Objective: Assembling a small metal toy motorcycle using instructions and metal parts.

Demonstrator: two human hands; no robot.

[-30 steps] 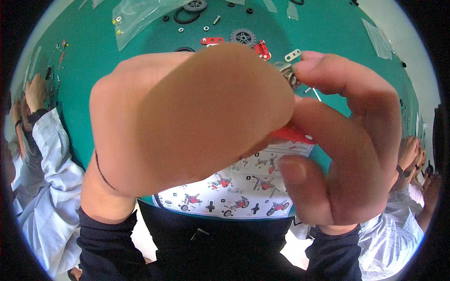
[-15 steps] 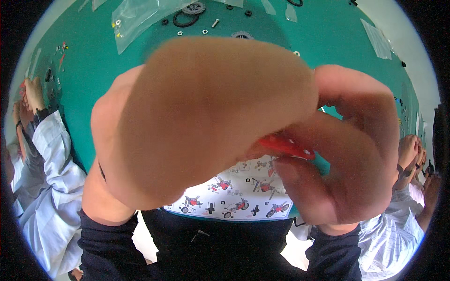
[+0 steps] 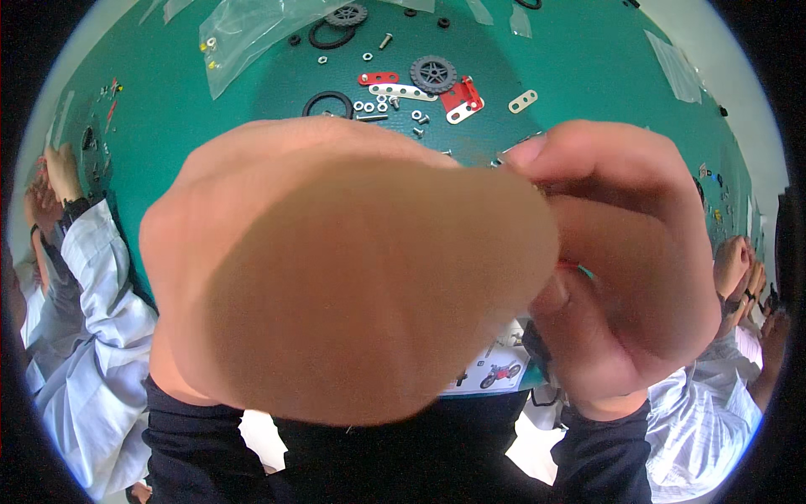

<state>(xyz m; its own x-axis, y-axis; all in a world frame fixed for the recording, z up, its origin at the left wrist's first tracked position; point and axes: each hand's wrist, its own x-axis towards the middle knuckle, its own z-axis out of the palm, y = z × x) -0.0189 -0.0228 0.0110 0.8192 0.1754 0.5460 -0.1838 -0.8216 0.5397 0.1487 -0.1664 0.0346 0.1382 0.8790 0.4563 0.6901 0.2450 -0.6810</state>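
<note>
My left hand [image 3: 361,277] fills the middle of the view, its back toward me and curled closed. Its fingertips and whatever they grip are hidden behind it. My right hand [image 3: 638,252] meets it on the right, fingers bent and closed. Between the right thumb and fingers shows a thin edge of a red part [image 3: 568,266]. A small metal piece [image 3: 522,144] sticks out by the right index fingertip. Below my hands, the printed instruction sheet [image 3: 504,375] with motorcycle drawings is mostly covered.
Beyond my hands on the green table lie a grey wheel [image 3: 433,75], a black tyre ring [image 3: 328,105], a red perforated plate [image 3: 460,97], pale perforated strips [image 3: 523,102], nuts and screws. Plastic bags [image 3: 252,42] lie farther back. People in light sleeves [image 3: 101,277] work at both sides.
Both hands have come lower and nearer me, uncovering the wheel, strips and small hardware behind them. My left hand now hides most of the red part and more of the sheet.
</note>
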